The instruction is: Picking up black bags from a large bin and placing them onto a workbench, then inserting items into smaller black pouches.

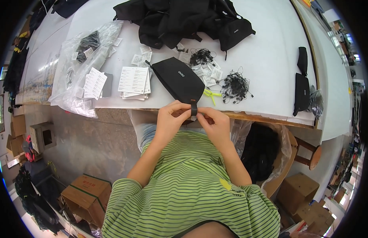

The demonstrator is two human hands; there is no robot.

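A black zip pouch point(179, 78) lies on the white table point(263, 59), its near corner hanging over the front edge. My left hand point(170, 118) and my right hand point(215, 122) meet just below that edge. Between their fingertips they pinch the pouch's small black strap loop point(194, 108). A yellow-green tagging tool point(211, 95) lies on the table just right of the pouch. Bundles of black string loops point(234, 85) and a pile of small white tags point(207, 73) sit beyond it.
Stacks of white paper cards point(134, 80) lie left of the pouch, beside clear plastic bags point(78, 67). A heap of black bags point(180, 20) fills the table's far side. Two black pouches point(301, 89) lie at the right. A plastic-lined bin point(263, 150) and cardboard boxes point(86, 194) stand on the floor.
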